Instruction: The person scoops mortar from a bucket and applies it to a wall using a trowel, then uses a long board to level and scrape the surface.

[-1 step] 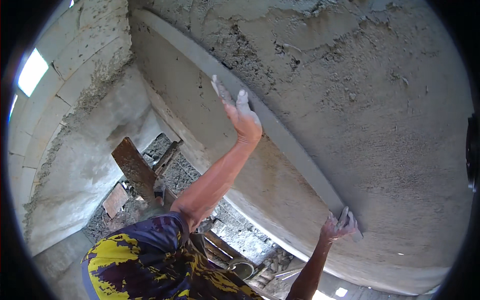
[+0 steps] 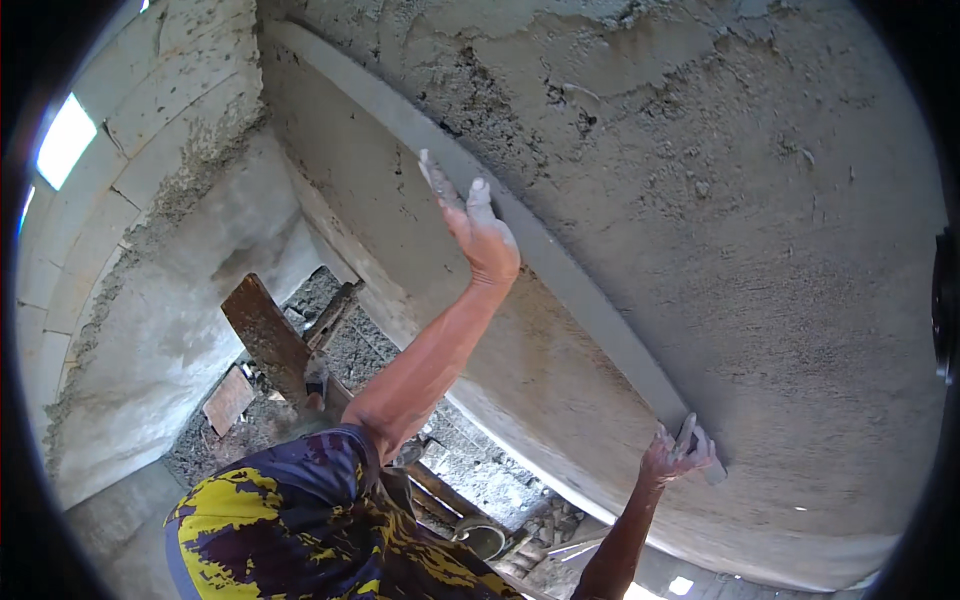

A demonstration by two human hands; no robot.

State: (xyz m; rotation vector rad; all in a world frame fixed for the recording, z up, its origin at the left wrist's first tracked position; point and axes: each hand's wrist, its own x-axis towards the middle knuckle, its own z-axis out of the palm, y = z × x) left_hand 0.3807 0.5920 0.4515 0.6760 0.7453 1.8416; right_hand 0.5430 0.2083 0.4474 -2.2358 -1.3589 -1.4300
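A long grey straightedge (image 2: 590, 300), coated in mortar, lies diagonally along the plastered surface (image 2: 780, 250). My left hand (image 2: 473, 225) touches it at the upper middle, fingers stretched out and apart, caked with pale cement. At the straightedge's lower right end, my right hand (image 2: 678, 455) has its dusty fingers curled round the edge. Both forearms reach up from below, the left beside my blue and yellow patterned shirt (image 2: 270, 510).
A block wall (image 2: 90, 250) with window openings stands at the left. Below are a wooden plank (image 2: 265, 335), a small tan board (image 2: 228, 400), a round container (image 2: 483, 538) and rubble (image 2: 555, 520) on the rough floor.
My left hand has shifted very slightly left along with its forearm. My right hand and the straightedge look almost the same.
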